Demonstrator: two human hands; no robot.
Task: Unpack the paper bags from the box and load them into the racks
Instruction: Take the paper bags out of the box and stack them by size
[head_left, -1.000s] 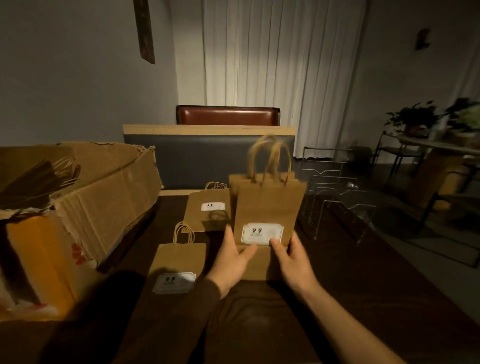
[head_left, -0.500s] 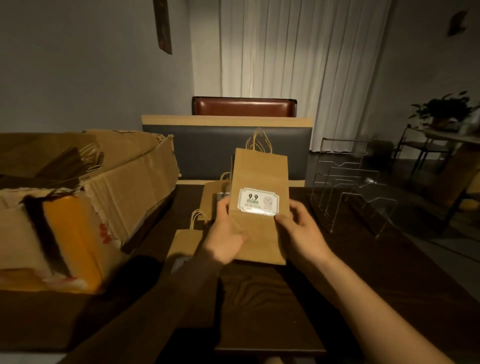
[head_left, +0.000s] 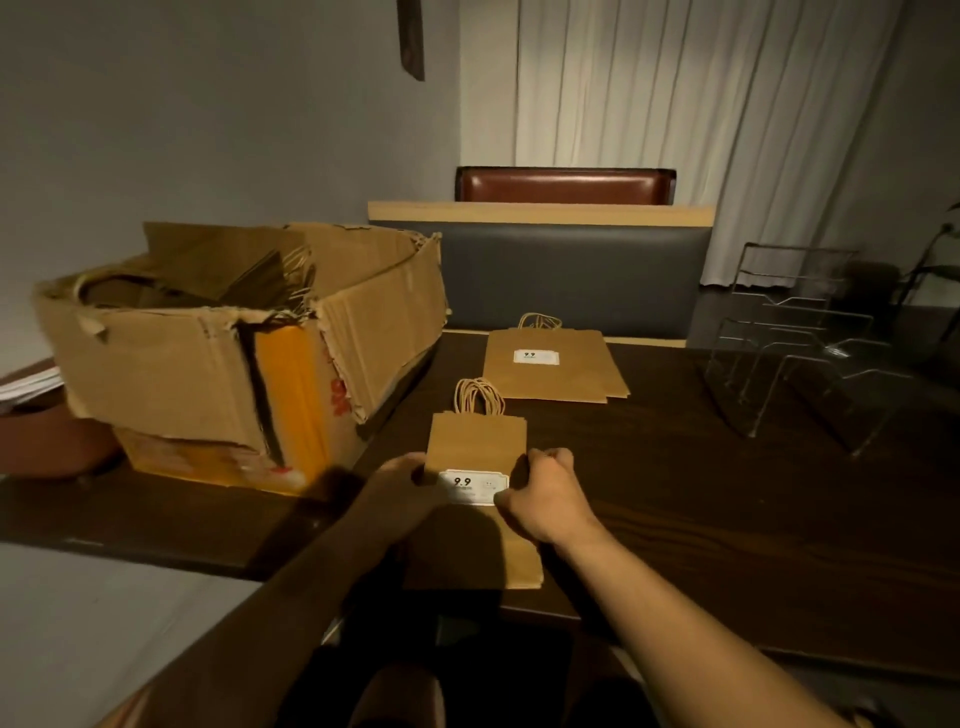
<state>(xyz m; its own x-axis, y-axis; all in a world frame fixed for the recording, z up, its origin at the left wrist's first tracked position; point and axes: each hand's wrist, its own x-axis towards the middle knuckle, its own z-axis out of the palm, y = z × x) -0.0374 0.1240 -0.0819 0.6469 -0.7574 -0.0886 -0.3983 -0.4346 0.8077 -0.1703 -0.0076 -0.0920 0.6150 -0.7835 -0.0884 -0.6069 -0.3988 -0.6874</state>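
Hands first, in the head view: the left hand (head_left: 402, 480) and right hand (head_left: 540, 491) pinch the side edges of a small brown paper bag with a white price label (head_left: 475, 447), flat on the dark wooden desk (head_left: 701, 519) (probably to square it). A larger brown paper bag (head_left: 550, 369) lies behind. The torn cardboard box (head_left: 218, 353) stands left, the clear acrylic racks (head_left: 795, 358) far right, not yet loaded.
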